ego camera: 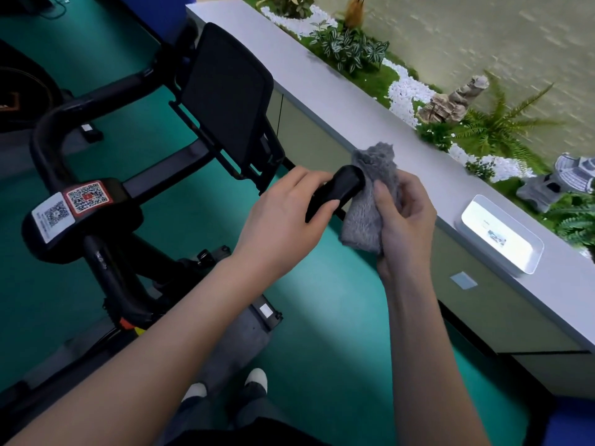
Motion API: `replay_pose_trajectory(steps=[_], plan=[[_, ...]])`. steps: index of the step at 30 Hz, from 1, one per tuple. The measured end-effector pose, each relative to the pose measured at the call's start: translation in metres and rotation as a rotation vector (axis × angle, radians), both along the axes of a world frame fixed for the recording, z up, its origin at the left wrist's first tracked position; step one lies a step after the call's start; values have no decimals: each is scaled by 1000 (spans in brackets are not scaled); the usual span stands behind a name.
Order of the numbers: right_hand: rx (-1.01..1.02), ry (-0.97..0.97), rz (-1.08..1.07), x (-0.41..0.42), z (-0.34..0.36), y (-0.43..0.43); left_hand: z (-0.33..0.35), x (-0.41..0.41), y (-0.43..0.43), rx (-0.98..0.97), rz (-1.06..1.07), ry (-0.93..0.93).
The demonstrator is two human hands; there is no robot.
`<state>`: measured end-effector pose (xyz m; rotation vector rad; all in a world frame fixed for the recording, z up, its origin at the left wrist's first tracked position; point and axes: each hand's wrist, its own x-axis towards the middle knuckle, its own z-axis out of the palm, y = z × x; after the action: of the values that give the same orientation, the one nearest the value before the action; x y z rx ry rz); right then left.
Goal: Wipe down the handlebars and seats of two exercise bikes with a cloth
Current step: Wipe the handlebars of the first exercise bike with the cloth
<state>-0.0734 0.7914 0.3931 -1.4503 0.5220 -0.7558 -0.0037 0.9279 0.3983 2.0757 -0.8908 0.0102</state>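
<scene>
Grey fluffy cloth (367, 217) sits bunched against the rounded tip of the exercise bike's black handlebar (341, 188), just in front of the grey worktop (322, 88). The right hand (409, 226) has its grip curled round the cloth, thumb pressing it. The left hand (283, 217) has its grip wrapped round the handlebar below the tip.

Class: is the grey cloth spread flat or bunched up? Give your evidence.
Bunched up: the grey cloth hangs gathered in the right hand, against the handlebar end that the left hand grips.
</scene>
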Motion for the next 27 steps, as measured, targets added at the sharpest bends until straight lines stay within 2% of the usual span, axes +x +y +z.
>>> replay_pose_trajectory(steps=[2,6,14,18,23,27], plan=[[-114,-35,-103,-5,1,8,-1,1,4,18,-23,27],[-565,-41,-149,-1,8,17,-7,0,22,84,-28,75],[-891,47,-243,4,-2,47,-22,5,56,229,-67,154],[-905,119,-304,3,-10,67,-24,13,69,234,-142,172],[-816,175,-309,-2,-27,103,-24,26,83,220,-246,177],[-515,174,-314,-13,-36,121,-27,35,88,235,-308,194]])
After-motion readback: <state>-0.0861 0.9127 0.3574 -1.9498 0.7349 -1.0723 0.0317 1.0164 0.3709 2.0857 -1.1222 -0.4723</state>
